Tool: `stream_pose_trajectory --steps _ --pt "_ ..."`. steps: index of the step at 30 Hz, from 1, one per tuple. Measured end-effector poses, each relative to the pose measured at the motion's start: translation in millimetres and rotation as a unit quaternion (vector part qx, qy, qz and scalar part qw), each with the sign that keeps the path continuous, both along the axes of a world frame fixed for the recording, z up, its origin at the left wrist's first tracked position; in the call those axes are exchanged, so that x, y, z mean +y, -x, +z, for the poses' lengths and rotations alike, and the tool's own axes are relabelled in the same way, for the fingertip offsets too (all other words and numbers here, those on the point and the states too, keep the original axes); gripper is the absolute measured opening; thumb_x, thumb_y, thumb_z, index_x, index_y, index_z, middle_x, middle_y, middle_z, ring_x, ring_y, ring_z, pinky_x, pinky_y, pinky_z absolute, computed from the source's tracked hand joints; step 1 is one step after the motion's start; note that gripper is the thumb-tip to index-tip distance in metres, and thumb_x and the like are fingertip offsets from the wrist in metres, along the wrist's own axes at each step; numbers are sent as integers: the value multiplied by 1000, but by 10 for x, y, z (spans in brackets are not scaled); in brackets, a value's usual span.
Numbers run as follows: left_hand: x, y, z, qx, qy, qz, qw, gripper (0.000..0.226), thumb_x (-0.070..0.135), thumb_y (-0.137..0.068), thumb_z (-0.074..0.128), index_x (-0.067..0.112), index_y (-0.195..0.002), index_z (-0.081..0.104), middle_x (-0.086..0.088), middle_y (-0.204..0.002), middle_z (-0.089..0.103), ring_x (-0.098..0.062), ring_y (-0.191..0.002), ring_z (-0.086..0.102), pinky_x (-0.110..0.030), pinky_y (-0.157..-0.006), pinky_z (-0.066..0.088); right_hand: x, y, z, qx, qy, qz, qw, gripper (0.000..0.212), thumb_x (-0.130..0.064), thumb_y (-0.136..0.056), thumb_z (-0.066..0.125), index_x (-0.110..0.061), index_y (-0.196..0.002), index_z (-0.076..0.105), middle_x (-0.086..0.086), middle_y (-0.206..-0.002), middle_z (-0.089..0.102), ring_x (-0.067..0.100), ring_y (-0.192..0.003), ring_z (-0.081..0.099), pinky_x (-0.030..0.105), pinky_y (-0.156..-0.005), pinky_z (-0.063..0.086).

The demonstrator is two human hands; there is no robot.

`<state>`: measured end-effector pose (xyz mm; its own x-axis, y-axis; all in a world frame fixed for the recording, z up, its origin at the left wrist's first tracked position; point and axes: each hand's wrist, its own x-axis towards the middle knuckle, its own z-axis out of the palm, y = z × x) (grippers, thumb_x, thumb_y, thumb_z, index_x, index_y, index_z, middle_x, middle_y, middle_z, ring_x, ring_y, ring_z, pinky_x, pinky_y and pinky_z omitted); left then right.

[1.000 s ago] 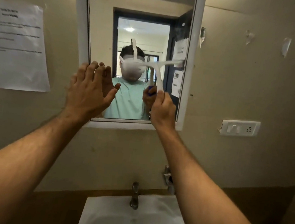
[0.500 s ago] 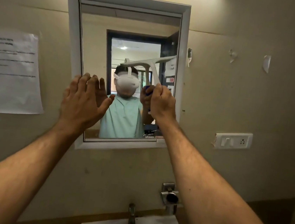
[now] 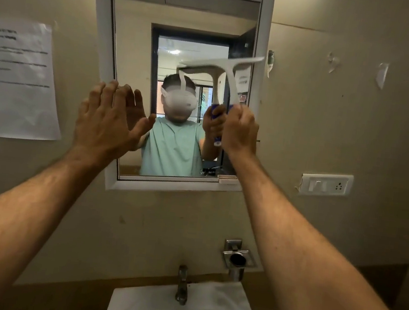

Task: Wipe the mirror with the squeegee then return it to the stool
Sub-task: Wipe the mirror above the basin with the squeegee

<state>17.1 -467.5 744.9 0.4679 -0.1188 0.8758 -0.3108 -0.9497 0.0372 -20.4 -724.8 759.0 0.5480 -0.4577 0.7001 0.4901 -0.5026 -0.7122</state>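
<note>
R hand (image 3: 239, 130) is fisted tight round the blue lower handle of the white plastic T-shaped squeegee (image 3: 222, 75), so the grip is closed on the tool. From that grip the white neck runs straight up, and the blade bar sits across the top, tilted: its far end rises up and to the right, over the white frame edge of the wall-hung rectangular mirror (image 3: 188, 20), while its near end dips left over the glass. Blade looks to be against the glass, but can't tell contact for sure. L hand (image 3: 108, 121) is well left of the grip at abt the same height, fingers spread, holding nothing, palm at or near the glass by the mirror's left frame.

Progress, as a judgement: mid-wipe. Blade is on the upper right part of the glass. No visible streaks or wet marks, so can't say how much is wiped. Left to do: finish the passes, then take the tool back to the stool, which isn't in view.
</note>
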Motion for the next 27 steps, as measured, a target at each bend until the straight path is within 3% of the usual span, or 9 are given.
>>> stream_pose_trajectory --steps 4,8,11,20,23,27 --pt "-26 -9 -17 0 -2 -1 1000 95 80 -84 29 11 -150 34 -17 -158 32 -38 -146 27 -57 -115 30 -7 -47 178 25 28 6 999 49 -48 -101 26 -16 -96 63 6 -85 69 22 -80 67 47 -80 60" --pt "-4 -63 -70 5 -7 1 1000 94 79 -86 30 11 -151 34 -17 -158 33 -38 -146 28 -57 -115 31 -1 4 -276 60 40 -1 997 56 -58 -91 23 -17 -93 62 8 -87 68 27 -82 67 53 -77 59" --pt "33 -121 -91 5 -22 4 1000 95 80 -87 26 10 -150 34 -18 -157 34 -39 -146 29 -58 -116 32 -14 -29 -473 59 34 -3 998 49 -47 -101 27 -13 -98 62 10 -91 68 27 -85 65 52 -80 58" --pt "-76 -143 129 -16 -2 -11 1000 95 78 -86 29 9 -151 35 -19 -159 34 -39 -148 27 -60 -114 32 64 -119 511 9 39 18 999 67 -66 -88 19 -19 -97 64 8 -84 72 26 -80 71 49 -80 60" --pt "-77 -147 130 -15 2 -9 1000 94 78 -86 28 10 -151 34 -18 -159 33 -39 -147 27 -60 -113 33 51 -166 482 20 36 20 999 71 -69 -84 17 -19 -99 64 11 -89 72 30 -85 70 52 -83 59" --pt "-61 -152 118 -18 5 -10 1000 93 76 -86 31 10 -151 35 -18 -159 34 -39 -147 27 -60 -111 34 -2 -128 12 47 41 15 998 55 -60 -94 21 -22 -91 60 9 -84 69 27 -80 68 54 -78 59"
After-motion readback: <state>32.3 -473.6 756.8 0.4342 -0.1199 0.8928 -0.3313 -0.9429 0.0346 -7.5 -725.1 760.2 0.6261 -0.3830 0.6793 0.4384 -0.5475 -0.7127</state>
